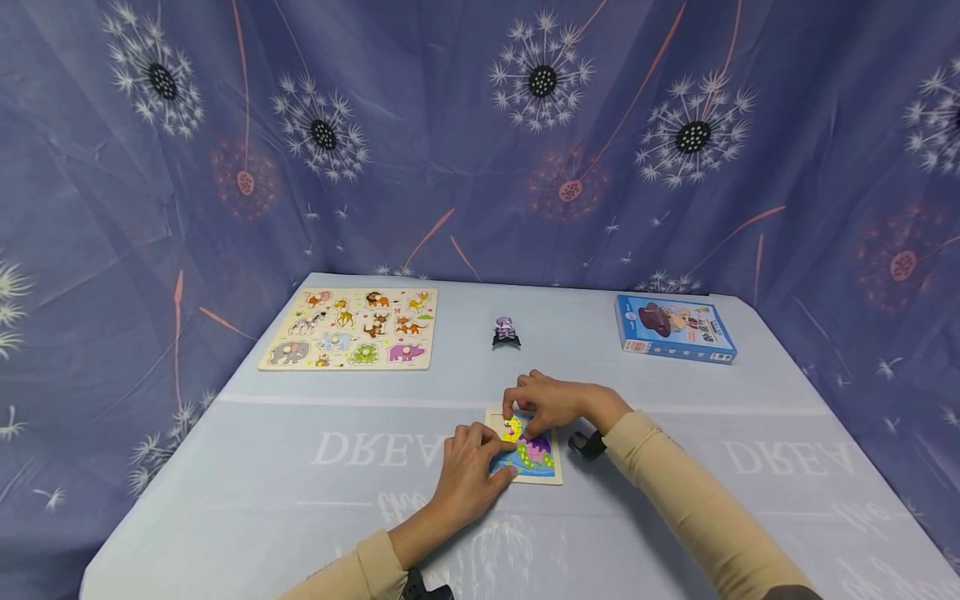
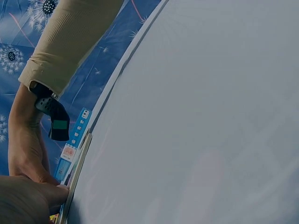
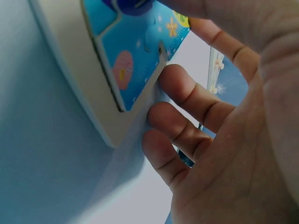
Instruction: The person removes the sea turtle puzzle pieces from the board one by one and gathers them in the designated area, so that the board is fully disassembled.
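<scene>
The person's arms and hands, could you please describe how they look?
The left sleeve and right sleeve are beige. The left wrist device and right wrist device are black, the latter showing a green rectangle. The left hand and right hand are bare.

place: curtained-off nook, room type unclear; signs: dandelion-print curtain point(image 1: 442, 142); lettered tablecloth point(image 1: 255, 492); animal puzzle board point(image 1: 348, 332)
</scene>
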`<state>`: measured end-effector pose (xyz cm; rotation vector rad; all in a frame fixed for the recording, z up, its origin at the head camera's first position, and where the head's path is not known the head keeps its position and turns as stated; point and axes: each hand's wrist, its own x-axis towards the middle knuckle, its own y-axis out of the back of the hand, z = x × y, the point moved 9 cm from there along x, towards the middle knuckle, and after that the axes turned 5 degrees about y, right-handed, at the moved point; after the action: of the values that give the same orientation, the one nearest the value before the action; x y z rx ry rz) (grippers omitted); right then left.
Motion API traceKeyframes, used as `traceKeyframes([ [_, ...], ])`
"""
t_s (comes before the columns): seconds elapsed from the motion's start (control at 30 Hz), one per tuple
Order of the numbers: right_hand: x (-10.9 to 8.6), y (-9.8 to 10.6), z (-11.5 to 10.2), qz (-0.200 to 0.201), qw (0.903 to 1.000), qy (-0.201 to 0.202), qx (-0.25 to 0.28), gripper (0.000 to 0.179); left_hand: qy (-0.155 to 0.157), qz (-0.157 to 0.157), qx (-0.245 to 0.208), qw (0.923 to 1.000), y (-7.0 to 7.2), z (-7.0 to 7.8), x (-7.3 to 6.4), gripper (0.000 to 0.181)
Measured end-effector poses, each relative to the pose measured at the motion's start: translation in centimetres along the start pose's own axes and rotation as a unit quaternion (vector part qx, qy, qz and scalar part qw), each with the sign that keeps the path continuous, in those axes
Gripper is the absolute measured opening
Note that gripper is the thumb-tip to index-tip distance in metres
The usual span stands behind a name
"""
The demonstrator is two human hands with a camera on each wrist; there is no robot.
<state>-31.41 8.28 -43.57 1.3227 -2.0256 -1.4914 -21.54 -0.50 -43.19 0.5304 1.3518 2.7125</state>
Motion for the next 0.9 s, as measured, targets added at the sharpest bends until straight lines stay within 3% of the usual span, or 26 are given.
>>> traceKeyframes([
  [0.2, -0.4, -0.1, 0.1, 0.032, 0.9994, 0.003, 0.015, 0.032, 0.0, -0.001, -0.001, 1.0, -0.2, -0.1, 0.0, 0.029],
  [0.43, -1.8, -0.4, 0.7, 0.109, 0.9934, -0.017, 0.03, 0.048, -0.001, 0.001, -0.002, 1.0, 0.0, -0.1, 0.0, 0.029],
  [0.73, -4.0, -0.5, 1.0, 0.242, 0.9681, -0.064, -0.005, 0.034, -0.004, 0.007, -0.004, 1.0, 0.2, 0.0, 0.1, 0.029],
  [0.9, -4.5, -0.7, 1.0, 0.267, 0.959, -0.095, 0.004, 0.03, -0.007, 0.01, -0.005, 0.9999, 0.1, 0.0, 0.0, 0.029],
])
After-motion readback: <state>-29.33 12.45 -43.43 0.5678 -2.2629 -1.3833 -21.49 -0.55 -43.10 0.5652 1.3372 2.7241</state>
